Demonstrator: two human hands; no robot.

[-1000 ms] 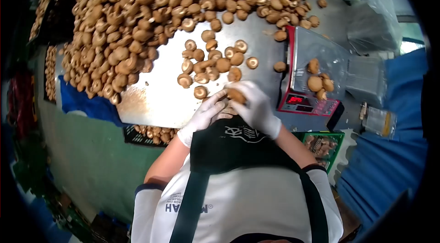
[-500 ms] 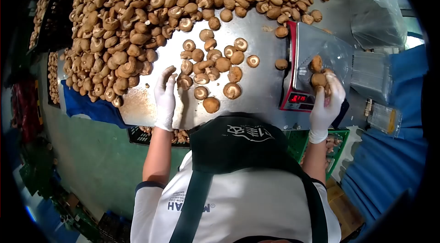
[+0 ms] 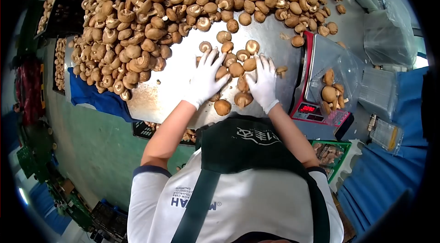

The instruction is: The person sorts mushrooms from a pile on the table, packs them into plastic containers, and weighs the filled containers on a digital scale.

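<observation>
Leaving the scale since the earlier frame, our right hand is now flanking the loose mushrooms on the surface, opposite our left hand. We are keeping both hands palm-down, fingers spread, gripping nothing visible; whatever is lying under the palms we cannot tell. By pressing hard, we could be bruising caps; by pulling sharply, we could be rolling the nearest mushroom off the edge.

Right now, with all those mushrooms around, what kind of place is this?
Probably a mushroom packing workshop: a big mushroom heap lies on a metal table, a red scale shows lit numbers, and what looks like clear plastic packaging is stacked nearby.
</observation>
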